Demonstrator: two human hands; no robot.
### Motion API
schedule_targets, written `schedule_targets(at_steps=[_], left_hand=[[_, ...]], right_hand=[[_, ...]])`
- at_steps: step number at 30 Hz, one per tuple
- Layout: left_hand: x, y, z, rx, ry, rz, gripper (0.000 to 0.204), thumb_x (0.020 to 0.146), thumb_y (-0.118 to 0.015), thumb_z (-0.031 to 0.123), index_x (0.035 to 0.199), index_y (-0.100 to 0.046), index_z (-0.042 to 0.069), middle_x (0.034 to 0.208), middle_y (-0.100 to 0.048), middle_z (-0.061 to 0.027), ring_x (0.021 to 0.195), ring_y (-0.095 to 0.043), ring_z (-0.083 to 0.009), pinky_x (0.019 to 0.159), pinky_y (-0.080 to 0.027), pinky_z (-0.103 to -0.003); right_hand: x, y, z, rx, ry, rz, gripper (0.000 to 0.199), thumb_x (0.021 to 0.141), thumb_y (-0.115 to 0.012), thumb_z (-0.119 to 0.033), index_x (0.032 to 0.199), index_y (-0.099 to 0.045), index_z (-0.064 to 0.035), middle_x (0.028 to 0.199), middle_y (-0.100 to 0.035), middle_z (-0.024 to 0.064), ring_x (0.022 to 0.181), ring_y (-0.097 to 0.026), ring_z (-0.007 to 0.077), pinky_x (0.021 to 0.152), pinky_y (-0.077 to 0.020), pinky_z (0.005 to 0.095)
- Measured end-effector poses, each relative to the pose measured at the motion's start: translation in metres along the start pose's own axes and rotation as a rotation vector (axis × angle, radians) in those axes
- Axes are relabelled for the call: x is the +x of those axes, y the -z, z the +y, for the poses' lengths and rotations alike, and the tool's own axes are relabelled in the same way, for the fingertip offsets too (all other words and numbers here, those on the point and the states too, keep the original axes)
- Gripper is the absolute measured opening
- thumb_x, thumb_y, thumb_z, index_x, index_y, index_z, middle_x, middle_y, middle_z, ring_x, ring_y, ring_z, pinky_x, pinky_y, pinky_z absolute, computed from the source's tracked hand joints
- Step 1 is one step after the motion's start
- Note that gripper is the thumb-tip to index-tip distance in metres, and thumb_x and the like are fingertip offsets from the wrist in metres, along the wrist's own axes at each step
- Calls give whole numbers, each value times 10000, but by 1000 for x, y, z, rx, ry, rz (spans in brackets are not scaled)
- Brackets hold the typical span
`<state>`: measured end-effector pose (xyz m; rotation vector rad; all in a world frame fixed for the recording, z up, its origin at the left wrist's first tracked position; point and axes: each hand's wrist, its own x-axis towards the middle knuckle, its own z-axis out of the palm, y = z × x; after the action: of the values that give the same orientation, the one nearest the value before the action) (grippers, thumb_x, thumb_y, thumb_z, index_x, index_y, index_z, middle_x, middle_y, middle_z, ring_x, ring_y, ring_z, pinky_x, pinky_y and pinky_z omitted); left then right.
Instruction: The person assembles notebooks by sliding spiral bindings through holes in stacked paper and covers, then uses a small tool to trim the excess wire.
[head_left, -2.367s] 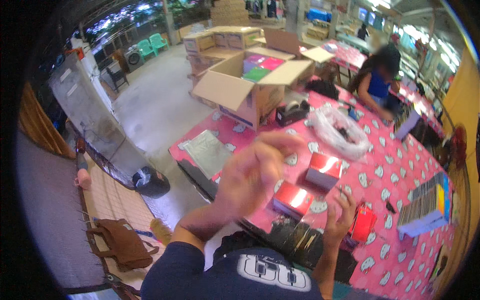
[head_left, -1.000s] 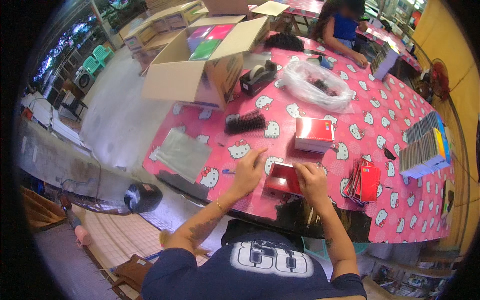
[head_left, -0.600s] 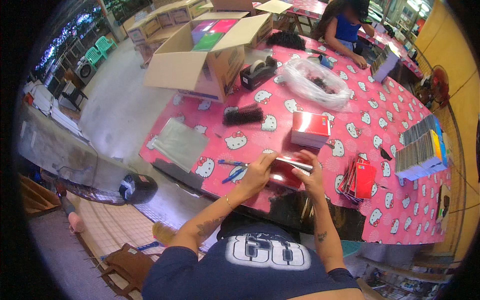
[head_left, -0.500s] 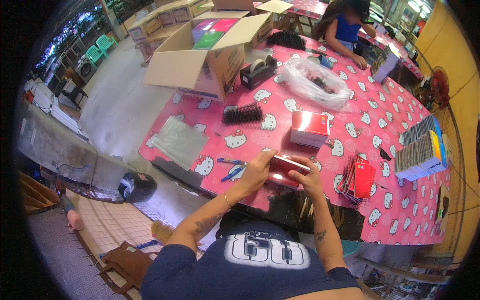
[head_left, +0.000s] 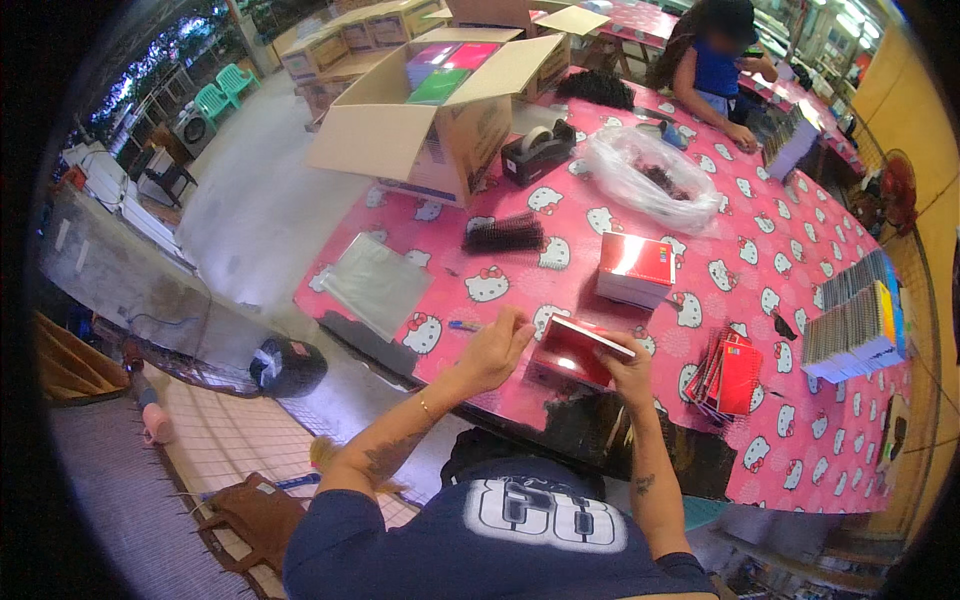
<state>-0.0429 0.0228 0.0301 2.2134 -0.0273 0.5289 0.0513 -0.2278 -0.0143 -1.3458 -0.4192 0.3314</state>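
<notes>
My right hand (head_left: 630, 368) grips a glossy red notebook (head_left: 572, 352) by its right end, over the table's near edge. White page edges show along its top; whether it is one book or several together, I cannot tell. Just left of it, my left hand (head_left: 497, 350) is off the notebook, fingers loosely bent and nothing visible in them. A blue pen (head_left: 465, 325) lies beside that hand, partly covered. Beyond the notebook sits a neat stack of red notebooks (head_left: 637, 268). To the right is a looser pile of red notebooks (head_left: 725, 375).
Black spiral coils (head_left: 502, 234), clear plastic sleeves (head_left: 375, 285), a tape dispenser (head_left: 538, 152) and a plastic bag (head_left: 650, 180) lie on the pink tablecloth (head_left: 590, 215). An open carton (head_left: 380, 138) stands far left, coil-bound notebooks (head_left: 855, 330) at right. A person (head_left: 715, 70) sits across.
My left hand has let go of the red notebook and moved slightly left. My right hand keeps its hold, and the notebook's glossy face is more exposed. The whole view has shifted a little.
</notes>
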Motion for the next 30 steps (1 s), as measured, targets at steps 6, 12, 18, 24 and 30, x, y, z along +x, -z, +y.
schedule_targets(at_steps=[6, 12, 18, 24, 30], left_hand=[[14, 1, 18, -41, -13, -2, 156, 940, -657, 169, 998, -681, 26, 817, -622, -132, 712, -607, -268, 631, -468, -379], [17, -9, 9, 12, -69, 100, 148, 914, -689, 161, 986, -697, 32, 829, -620, -108, 708, -607, -242, 628, -473, -367], [43, 3, 4, 2, -210, -63, 201, 921, -683, 205, 1066, -674, 66, 870, -613, -105, 762, -611, -274, 664, -476, -386], [61, 6, -3, 118, -338, -330, 289, 926, -678, 249, 1167, -645, 93, 905, -609, -94, 865, -616, -286, 692, -490, -392], [63, 1, 2, 100, -339, -364, 312, 928, -658, 260, 1186, -635, 85, 1003, -613, -139, 835, -624, -358, 707, -503, -434]], right_hand=[[1, -1, -3, 17, 2, 14, 261, 875, -695, 60, 1124, -700, -21, 1077, -701, 24, 989, -626, 99, 893, -497, 259], [2, 0, -1, -29, 14, 11, 248, 864, -708, 54, 1101, -703, -22, 1051, -700, 21, 966, -624, 96, 871, -493, 252], [2, 3, -2, -48, -21, -7, 221, 876, -706, 43, 1085, -690, -28, 1026, -684, 4, 941, -623, 87, 861, -499, 245], [3, 8, 3, -60, -22, -26, 271, 869, -704, 50, 1129, -684, -21, 1039, -700, 21, 955, -635, 101, 875, -509, 264], [4, 4, -1, -51, -13, -17, 272, 875, -708, 36, 1138, -689, -28, 1033, -700, 15, 948, -630, 95, 860, -510, 262]])
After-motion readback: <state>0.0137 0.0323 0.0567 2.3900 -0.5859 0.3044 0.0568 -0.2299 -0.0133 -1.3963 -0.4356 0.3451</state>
